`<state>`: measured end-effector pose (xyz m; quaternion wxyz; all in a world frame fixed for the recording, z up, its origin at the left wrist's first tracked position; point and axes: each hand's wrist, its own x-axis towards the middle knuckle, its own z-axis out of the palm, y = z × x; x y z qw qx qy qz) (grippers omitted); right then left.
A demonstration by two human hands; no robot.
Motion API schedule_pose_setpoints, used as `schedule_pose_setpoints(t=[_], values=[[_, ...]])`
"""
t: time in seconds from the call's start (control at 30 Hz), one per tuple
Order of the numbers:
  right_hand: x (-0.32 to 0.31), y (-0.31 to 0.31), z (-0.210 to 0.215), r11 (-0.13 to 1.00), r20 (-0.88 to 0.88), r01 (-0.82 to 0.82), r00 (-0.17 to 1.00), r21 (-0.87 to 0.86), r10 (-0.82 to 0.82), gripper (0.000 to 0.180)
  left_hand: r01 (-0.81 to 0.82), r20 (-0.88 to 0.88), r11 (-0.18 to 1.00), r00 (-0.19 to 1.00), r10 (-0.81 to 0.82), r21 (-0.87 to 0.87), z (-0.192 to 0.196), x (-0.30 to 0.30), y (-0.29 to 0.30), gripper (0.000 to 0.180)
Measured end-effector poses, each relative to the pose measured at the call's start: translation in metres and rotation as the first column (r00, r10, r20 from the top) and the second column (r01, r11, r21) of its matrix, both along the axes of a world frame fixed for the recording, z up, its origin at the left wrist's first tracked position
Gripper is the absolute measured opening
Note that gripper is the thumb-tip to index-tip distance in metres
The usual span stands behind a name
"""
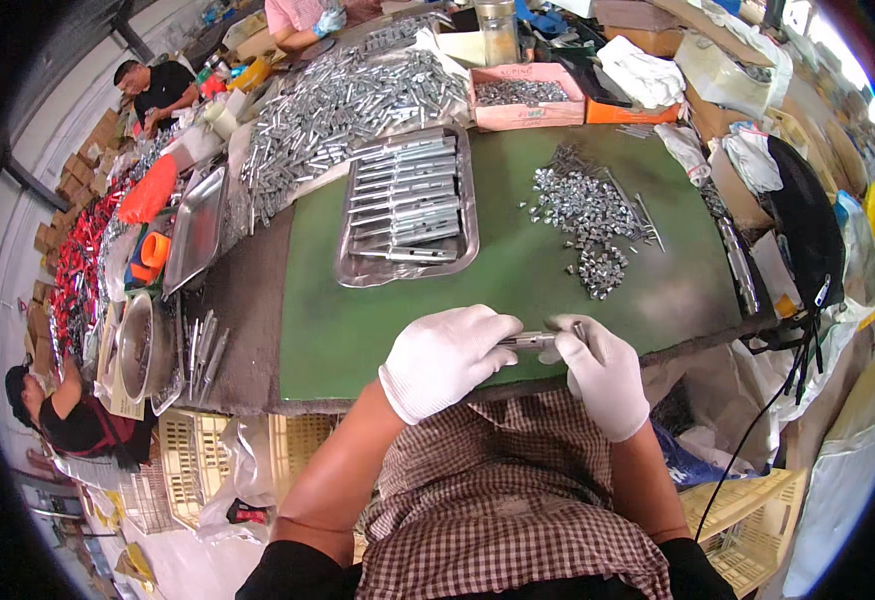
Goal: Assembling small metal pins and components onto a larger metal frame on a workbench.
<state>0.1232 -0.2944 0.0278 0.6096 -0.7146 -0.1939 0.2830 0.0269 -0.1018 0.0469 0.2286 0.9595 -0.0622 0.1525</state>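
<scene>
On the green worktop [518, 280], toward its far edge, a big heap of silvery metal pieces [348, 100] spreads beside a steel tray [358, 272] of lined-up bars. A smaller pile of metal bits [583, 215] lies near the right edge. At the near edge, the gloved left hand [445, 358] and right hand [603, 370] meet, fingers closed around a small metal part [530, 342] held between them.
</scene>
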Motion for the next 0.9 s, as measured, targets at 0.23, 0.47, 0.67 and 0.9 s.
schedule_pose_setpoints(t=[0.23, 0.47, 0.67, 0.9], values=[[0.004, -0.007, -0.005, 0.990, 0.245, -0.004, 0.969, -0.140, 0.039, 0.011, -0.017, 0.023, 1.000, 1.000, 0.018, -0.021, -0.012, -0.004, -0.013, 0.037], [0.008, -0.008, -0.006, 0.997, 0.353, -0.013, 0.935, -0.078, 0.040, 0.010, -0.024, 0.064, 0.996, 0.997, 0.030, -0.083, -0.018, 0.000, -0.020, 0.035], [0.011, -0.010, -0.004, 0.994, 0.269, 0.072, 0.962, -0.085, -0.047, 0.013, -0.056, 0.065, 0.995, 0.996, 0.061, -0.080, -0.017, -0.001, -0.019, 0.032], [0.013, -0.010, -0.006, 0.988, 0.308, 0.068, 0.951, -0.136, -0.023, 0.017, -0.081, 0.048, 0.996, 0.995, 0.082, -0.032, -0.016, 0.000, -0.022, 0.030]])
